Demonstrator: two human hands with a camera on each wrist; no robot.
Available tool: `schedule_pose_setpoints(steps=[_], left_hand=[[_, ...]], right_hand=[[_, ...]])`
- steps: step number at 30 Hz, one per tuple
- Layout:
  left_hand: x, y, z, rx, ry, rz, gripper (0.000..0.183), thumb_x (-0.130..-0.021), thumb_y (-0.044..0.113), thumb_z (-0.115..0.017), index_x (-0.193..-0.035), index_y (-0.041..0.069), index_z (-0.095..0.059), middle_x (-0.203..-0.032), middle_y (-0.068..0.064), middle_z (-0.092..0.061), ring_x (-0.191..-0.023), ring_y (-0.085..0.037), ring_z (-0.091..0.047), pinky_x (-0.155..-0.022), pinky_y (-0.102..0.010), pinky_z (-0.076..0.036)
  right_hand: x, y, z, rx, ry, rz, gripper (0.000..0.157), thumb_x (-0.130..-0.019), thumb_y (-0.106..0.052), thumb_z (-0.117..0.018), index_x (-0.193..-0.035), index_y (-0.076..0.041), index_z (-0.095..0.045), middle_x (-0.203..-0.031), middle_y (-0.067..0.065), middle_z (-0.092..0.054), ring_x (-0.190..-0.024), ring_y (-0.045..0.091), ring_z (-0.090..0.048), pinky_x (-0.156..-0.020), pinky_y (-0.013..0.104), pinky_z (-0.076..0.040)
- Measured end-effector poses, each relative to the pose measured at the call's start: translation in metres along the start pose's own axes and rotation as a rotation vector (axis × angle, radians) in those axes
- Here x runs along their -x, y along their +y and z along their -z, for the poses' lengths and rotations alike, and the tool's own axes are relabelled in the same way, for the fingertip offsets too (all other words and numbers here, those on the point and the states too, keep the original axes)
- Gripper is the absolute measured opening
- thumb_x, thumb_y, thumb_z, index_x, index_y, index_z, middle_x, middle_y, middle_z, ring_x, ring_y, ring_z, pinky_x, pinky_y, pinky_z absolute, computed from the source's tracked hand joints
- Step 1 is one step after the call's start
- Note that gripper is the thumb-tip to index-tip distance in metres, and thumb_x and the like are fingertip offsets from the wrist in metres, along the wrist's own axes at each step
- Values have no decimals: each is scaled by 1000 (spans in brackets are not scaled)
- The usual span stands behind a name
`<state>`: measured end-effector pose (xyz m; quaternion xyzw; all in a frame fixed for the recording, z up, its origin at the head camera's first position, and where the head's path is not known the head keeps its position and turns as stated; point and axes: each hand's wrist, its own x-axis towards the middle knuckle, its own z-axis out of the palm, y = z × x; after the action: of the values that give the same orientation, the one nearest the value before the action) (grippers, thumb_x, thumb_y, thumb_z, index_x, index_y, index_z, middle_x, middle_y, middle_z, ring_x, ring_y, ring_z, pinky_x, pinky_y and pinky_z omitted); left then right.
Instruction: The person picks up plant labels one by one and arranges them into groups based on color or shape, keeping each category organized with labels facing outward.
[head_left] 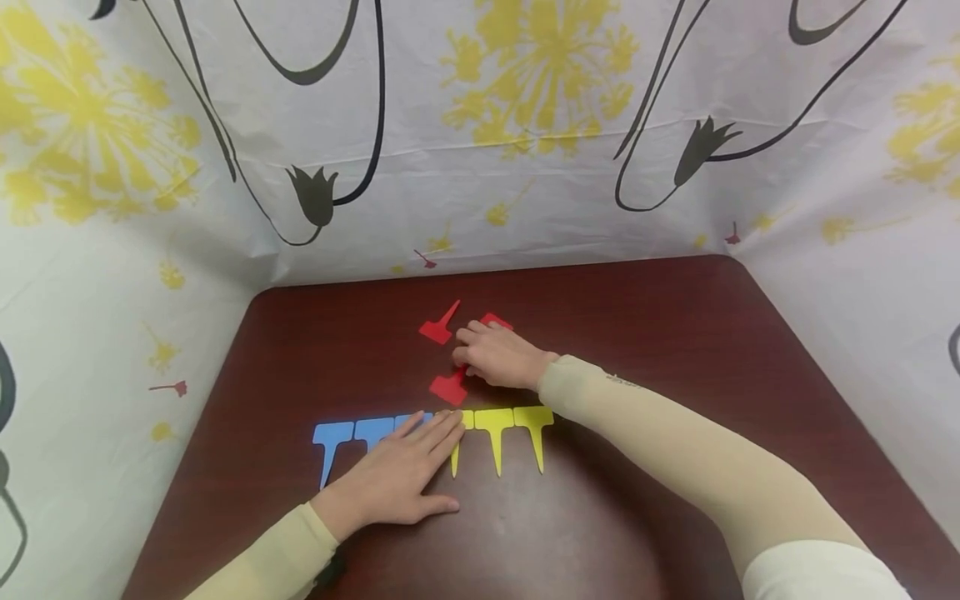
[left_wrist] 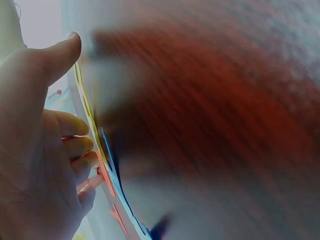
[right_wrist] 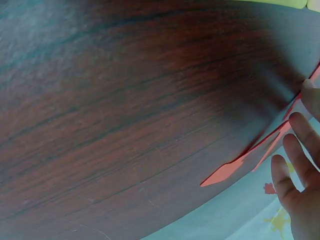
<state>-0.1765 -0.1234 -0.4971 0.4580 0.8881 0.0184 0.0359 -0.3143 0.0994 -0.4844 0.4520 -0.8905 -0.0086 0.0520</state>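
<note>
My left hand (head_left: 401, 475) lies flat with fingers straight across the middle of a row of T-shaped plant labels, hiding parts of some. Blue labels (head_left: 332, 433) form the row's left side and yellow labels (head_left: 493, 418) its right side, heads edge to edge, stems toward me. Beyond the row, my right hand (head_left: 501, 354) bends over several red plant labels. Its thumb and index finger pinch the stem of the nearest red label (head_left: 448, 388). Another red label (head_left: 437, 332) lies just left of the fingers; a further red label (head_left: 497, 320) is partly hidden behind the hand.
Everything lies on a dark reddish-brown wooden table (head_left: 615, 333) with rounded far corners. A white cloth (head_left: 465, 217) with yellow and grey flower prints hangs behind the table and along both sides.
</note>
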Motion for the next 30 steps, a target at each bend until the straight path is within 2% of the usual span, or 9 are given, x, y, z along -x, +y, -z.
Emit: schedule_pose_setpoints(steps=[8, 13, 17, 20, 24, 26, 28, 30], left_hand=[[1, -2, 0, -14, -11, 2, 94, -77, 75, -34, -146, 13, -20, -151, -4, -13, -136, -21, -13, -108, -48, -12], [0, -3, -2, -18, -10, -6, 92, -78, 74, -35, -145, 13, -21, -151, -5, -14, -136, -21, -14, -108, -47, -12], [0, -4, -4, -15, -15, -6, 91, -78, 73, -35, -146, 13, -21, -151, -4, -13, -136, -21, -13, -108, -46, -13], [-1, -5, -5, -3, -20, -2, 91, -78, 73, -35, -146, 13, -21, -151, -4, -13, -136, -21, -13, -108, -46, -14], [0, -4, -3, 4, -24, -1, 91, -79, 73, -35, -145, 13, -21, -151, -4, -13, -136, -21, -13, -108, -45, -14], [0, -4, -2, 3, -23, -4, 91, -79, 73, -35, -145, 12, -22, -151, -5, -14, -136, -21, -13, -108, -45, -14], [0, -3, -2, -2, -18, -8, 91, -79, 73, -35, -145, 11, -22, -151, -5, -14, -136, -21, -14, -108, -46, -14], [-1, -3, -2, -7, -14, -8, 91, -78, 73, -36, -145, 12, -23, -150, -5, -15, -136, -21, -14, -107, -46, -15]], right_hand=[[0, 1, -3, -57, -8, -48, 19, -75, -31, -74, -89, -20, -65, -87, -7, -46, -84, 12, -36, -72, 25, -39], [4, 2, 1, -168, -62, -109, 12, -78, -28, -72, -81, -22, -62, -79, -10, -46, -77, 9, -40, -66, 22, -40], [8, 4, 4, -312, -82, -145, 10, -82, -26, -67, -79, -22, -58, -74, -11, -49, -68, 7, -45, -61, 21, -42], [13, 7, 6, -419, -65, -149, 10, -86, -24, -63, -81, -21, -56, -70, -10, -51, -62, 7, -46, -58, 22, -42], [23, 8, 9, -506, 10, -132, 9, -85, -20, -64, -86, -18, -55, -73, -9, -53, -62, 7, -47, -58, 23, -44], [29, 9, 11, -547, 49, -136, 18, -83, -16, -67, -97, -17, -56, -77, -8, -56, -63, 5, -50, -59, 22, -46], [35, 11, 15, -581, 75, -153, 41, -81, -13, -69, -117, -22, -50, -81, -7, -57, -64, 4, -52, -60, 21, -47], [42, 12, 20, -640, 70, -189, 66, -80, -9, -68, -134, -29, -34, -79, -5, -58, -60, 5, -54, -58, 22, -49]])
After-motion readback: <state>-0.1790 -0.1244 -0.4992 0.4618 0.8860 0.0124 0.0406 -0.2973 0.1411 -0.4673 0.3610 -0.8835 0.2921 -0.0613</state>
